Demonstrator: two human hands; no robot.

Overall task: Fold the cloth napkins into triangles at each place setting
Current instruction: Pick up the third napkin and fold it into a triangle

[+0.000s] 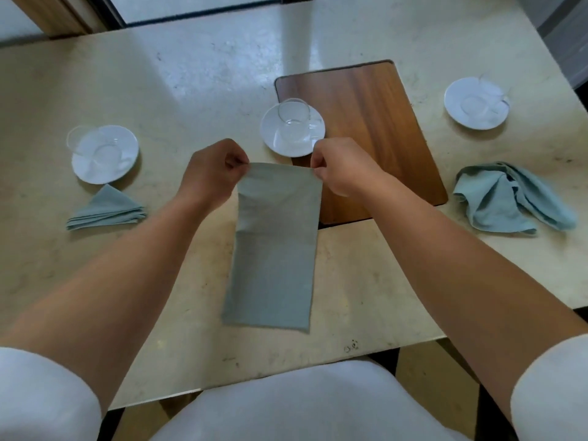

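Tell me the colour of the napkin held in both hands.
Plain muted grey-green napkin, no pattern; head view.

Dining room — marble table (178,90) with saucers (105,154), glass cups (293,114), napkins (106,206).

The far corners of the napkin (276,249) vanish inside the pinch of the left hand (213,169) and the right hand (343,167). That right hand and the napkin cover part of the left edge of the wooden board (362,122). A dark mark (351,346) by the near edge of the table (159,90) is too small to read.
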